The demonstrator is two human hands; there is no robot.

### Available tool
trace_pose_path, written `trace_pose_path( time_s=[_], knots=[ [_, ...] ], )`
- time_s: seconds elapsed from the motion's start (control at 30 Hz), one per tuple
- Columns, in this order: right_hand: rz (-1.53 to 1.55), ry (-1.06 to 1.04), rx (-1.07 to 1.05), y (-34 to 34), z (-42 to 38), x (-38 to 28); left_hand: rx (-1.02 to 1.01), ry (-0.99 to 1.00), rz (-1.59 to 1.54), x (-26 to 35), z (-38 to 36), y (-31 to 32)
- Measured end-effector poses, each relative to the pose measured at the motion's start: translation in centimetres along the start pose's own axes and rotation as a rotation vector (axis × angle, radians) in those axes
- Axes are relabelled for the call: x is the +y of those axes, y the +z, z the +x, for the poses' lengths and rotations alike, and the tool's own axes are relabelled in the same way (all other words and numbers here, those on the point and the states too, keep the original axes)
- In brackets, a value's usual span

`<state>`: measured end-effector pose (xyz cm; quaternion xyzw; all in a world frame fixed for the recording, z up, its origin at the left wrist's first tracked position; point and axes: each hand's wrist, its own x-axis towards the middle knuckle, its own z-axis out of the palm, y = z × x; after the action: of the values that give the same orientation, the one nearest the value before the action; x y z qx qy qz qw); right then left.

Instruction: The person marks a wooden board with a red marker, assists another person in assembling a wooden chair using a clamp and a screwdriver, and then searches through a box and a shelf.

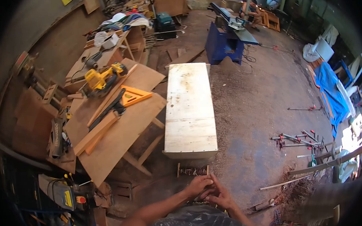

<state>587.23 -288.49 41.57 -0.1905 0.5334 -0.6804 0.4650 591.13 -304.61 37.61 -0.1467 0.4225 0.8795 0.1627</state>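
My left hand [199, 186] and my right hand [219, 196] meet in front of my waist, their fingers curled and touching. Whatever lies between them, if anything, is hidden or too small to make out. Just beyond stands a long, pale wooden box-like piece [189, 108], with a whitish stained top. Neither hand touches it. To the left, a plywood sheet [121, 142] on wooden supports carries an orange speed square [137, 95], a yellow circular saw [99, 80] and a dark-handled tool [111, 108].
A blue machine stand [222, 45] stands farther back, with a person [251, 13] crouching behind it. Several bar clamps [299, 139] lie on the floor at right, near a blue tarp [331, 90]. A grey machine [60, 193] is at lower left.
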Motion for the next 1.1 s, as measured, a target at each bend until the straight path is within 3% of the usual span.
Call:
trace_pose_path(
  time_s=[0.17,0.23,0.27,0.33,0.47,0.5,0.53,0.57,0.63,0.73,0.77,0.83,0.93,1.0,1.03,1.07,1.1],
  knots=[
    [-0.043,-0.123,0.175,-10.2,-2.3,0.1,0.010,-0.133,0.090,-2.1,10.6,6.4],
    [0.069,-0.168,0.336,-15.8,-3.8,-0.5,-0.023,-0.072,0.248,-1.6,15.1,10.6],
    [0.070,-0.164,0.344,-19.4,-5.0,-1.2,-0.067,0.133,0.412,-3.6,19.1,10.9],
    [0.223,-0.160,0.649,-26.6,-7.6,-2.3,0.007,0.125,0.573,1.3,23.0,18.7],
    [-0.002,-0.269,0.876,-39.6,-13.6,-6.7,-0.590,0.908,0.693,12.4,29.1,34.9],
    [-0.291,-0.249,0.915,-43.1,-14.9,-6.4,-0.747,1.048,0.711,15.9,30.2,38.6],
    [-0.365,-0.225,0.918,-44.9,-15.4,-8.6,-0.894,1.190,0.719,18.5,31.3,41.7],
    [-0.439,-0.201,0.921,-46.7,-15.9,-10.8,-0.904,1.276,0.648,19.6,32.6,44.1],
    [-0.291,-0.166,0.937,-50.5,-13.9,-15.4,-0.911,1.339,0.549,19.4,36.5,47.3],
    [-0.341,-0.213,0.932,-59.4,-10.1,-15.2,-0.673,1.652,0.313,18.8,44.8,50.5],
    [-0.397,-0.255,0.900,-62.0,-8.2,-15.9,-0.833,1.406,0.379,20.0,47.6,49.3],
    [-0.457,-0.299,0.884,-68.9,-5.3,-16.8,-0.811,1.152,0.399,19.8,54.9,48.5],
    [-0.538,-0.057,0.906,-80.4,-2.2,-18.0,-0.447,0.943,0.640,17.7,69.4,45.8],
    [-0.613,-0.043,1.030,-89.9,-2.0,-13.9,-0.290,0.571,0.797,15.5,78.9,43.1],
    [-0.522,0.151,1.120,-95.1,-3.2,-9.4,-0.260,0.376,0.769,14.5,82.7,42.4],
    [-0.408,0.368,1.193,-98.0,-4.6,-6.3,-0.273,0.327,0.899,14.8,85.9,42.3],
    [-0.472,0.565,1.276,-98.5,-5.4,-9.9,-0.285,0.249,0.966,15.8,88.6,43.3]
  ],
)
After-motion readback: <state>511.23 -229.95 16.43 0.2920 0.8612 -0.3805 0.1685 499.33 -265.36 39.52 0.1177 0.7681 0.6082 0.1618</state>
